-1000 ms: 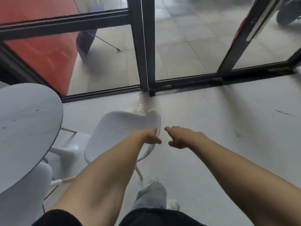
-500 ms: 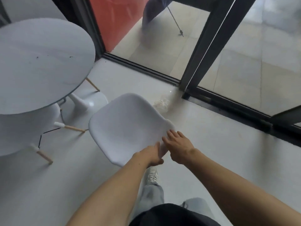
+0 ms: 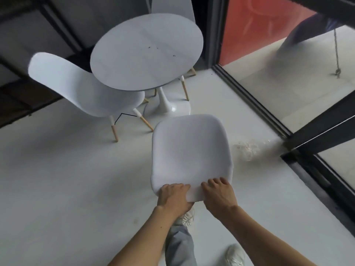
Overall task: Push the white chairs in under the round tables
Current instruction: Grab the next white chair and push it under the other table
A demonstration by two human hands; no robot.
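A white chair (image 3: pixel 189 150) stands in front of me, its seat pointing toward the round white table (image 3: pixel 147 51) and apart from it. Both hands hold the top of its backrest: my left hand (image 3: pixel 173 196) grips the left part, my right hand (image 3: pixel 219 193) the right part. A second white chair (image 3: pixel 82 89) with wooden legs stands at the table's left, its seat partly under the tabletop. A third white chair (image 3: pixel 172 5) shows behind the table, mostly hidden by it.
A dark-framed glass wall and sliding door track (image 3: pixel 278 123) run along the right. Some whitish debris (image 3: pixel 247 149) lies on the floor near the track. The table's white pedestal base (image 3: pixel 172 107) stands just beyond the held chair. My feet are below the chair back.
The view has swung left, bringing the table ahead of me. The chair has turned to face the table, and both hands have closed on its backrest.
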